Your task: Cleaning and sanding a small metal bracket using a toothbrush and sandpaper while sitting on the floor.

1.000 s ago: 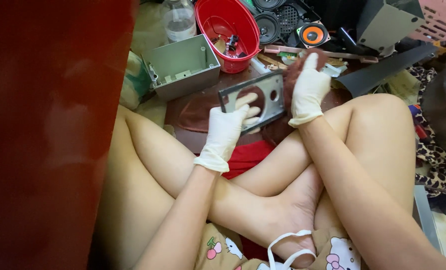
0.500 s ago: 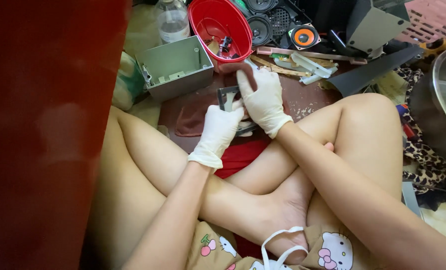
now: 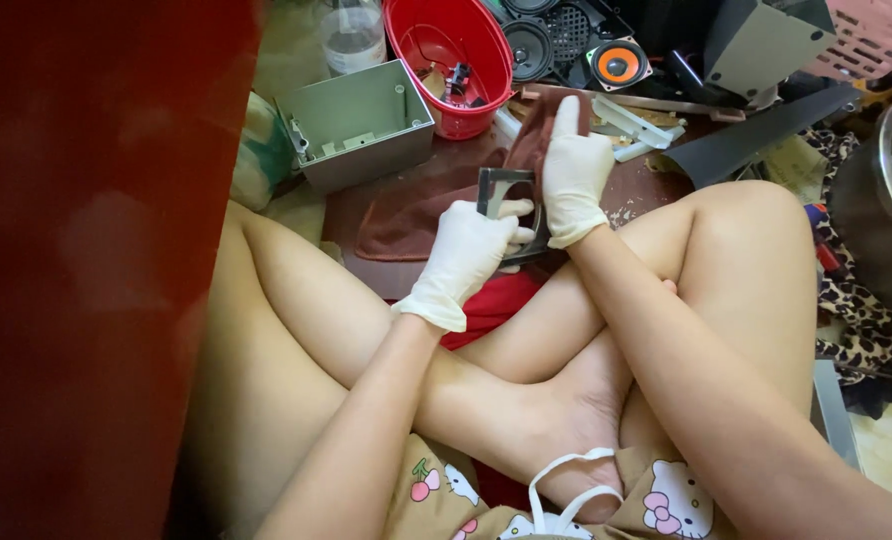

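Observation:
Both my hands wear white gloves. My left hand [image 3: 469, 255] grips a small grey metal frame [image 3: 498, 187] with a rectangular opening, held upright above my crossed legs. My right hand [image 3: 573, 170] presses a brown cloth [image 3: 541, 118] against the frame's right side, fingers stretched upward. The rest of the brown cloth [image 3: 416, 205] lies spread on the floor under the frame.
An open grey metal box [image 3: 358, 125] stands at the left, a red plastic basket [image 3: 451, 55] with small parts behind it. Black speaker parts with an orange cone [image 3: 618, 65] lie at the back. A metal pot [image 3: 891, 200] sits at the right. A red surface [image 3: 86, 260] fills the left.
The frame has turned from flat, face toward me, to upright and edge-on. My right hand has shifted with the cloth onto the frame's side, and both hands sit closer together.

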